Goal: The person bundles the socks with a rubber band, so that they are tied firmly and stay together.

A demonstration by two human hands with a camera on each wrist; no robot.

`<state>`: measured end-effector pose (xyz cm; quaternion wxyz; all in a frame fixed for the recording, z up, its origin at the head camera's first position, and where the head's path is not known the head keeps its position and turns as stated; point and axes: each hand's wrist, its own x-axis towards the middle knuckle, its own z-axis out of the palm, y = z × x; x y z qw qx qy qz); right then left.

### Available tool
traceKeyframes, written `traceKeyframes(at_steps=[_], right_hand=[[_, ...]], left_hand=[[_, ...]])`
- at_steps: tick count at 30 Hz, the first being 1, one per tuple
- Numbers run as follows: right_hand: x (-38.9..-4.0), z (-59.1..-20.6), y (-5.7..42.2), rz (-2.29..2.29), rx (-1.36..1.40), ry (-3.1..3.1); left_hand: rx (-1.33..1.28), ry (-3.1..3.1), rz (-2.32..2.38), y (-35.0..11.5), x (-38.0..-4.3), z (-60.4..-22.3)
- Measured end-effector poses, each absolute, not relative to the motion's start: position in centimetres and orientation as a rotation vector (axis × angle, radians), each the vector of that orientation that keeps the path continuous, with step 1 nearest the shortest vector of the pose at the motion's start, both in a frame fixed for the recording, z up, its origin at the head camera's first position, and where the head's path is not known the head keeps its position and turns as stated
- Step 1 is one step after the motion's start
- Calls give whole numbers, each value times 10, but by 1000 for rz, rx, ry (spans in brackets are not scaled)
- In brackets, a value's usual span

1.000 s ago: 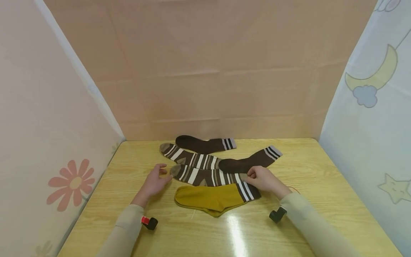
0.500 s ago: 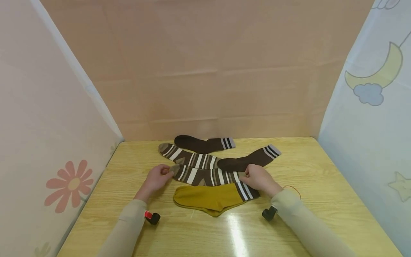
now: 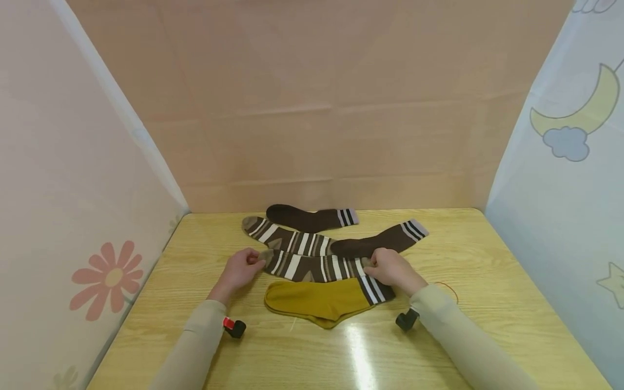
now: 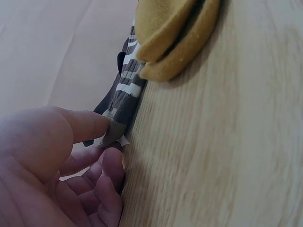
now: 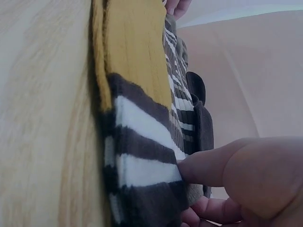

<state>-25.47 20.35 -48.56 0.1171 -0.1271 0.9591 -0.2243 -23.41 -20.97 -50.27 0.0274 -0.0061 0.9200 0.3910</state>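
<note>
A brown, white and tan striped sock (image 3: 312, 269) lies flat across the table. My left hand (image 3: 239, 271) pinches its tan toe between thumb and fingers, and the toe (image 4: 113, 132) shows between them in the left wrist view. At the other end my right hand (image 3: 395, 269) pinches the tan cuff, its thumb (image 5: 203, 168) right at the edge of the mustard sock's striped cuff (image 5: 147, 165). The mustard socks (image 3: 312, 299), stacked as a pair, lie just in front of the striped one.
Behind lies a second striped sock (image 3: 297, 242), its cuff end overlapped by a dark brown sock (image 3: 363, 247). Another dark brown sock (image 3: 312, 220) is near the table's back edge. Fabric walls (image 3: 331, 108) enclose the wooden table (image 3: 292, 357) at the back and sides.
My left hand has moved slightly right and closed its fingers on the striped sock's toe. My right hand has shifted slightly left along the cuff. The other socks have stayed put.
</note>
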Motion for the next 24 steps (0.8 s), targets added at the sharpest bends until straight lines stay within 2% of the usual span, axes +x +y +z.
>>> traceKeyframes(at_steps=[7, 24], right_hand=[[-253, -487, 206, -661, -384, 2818], [-257, -486, 206, -1126, -367, 2822]], left_hand=[[-25, 2847, 1171, -210, -236, -504], [-32, 2875, 1218, -211, -237, -504]])
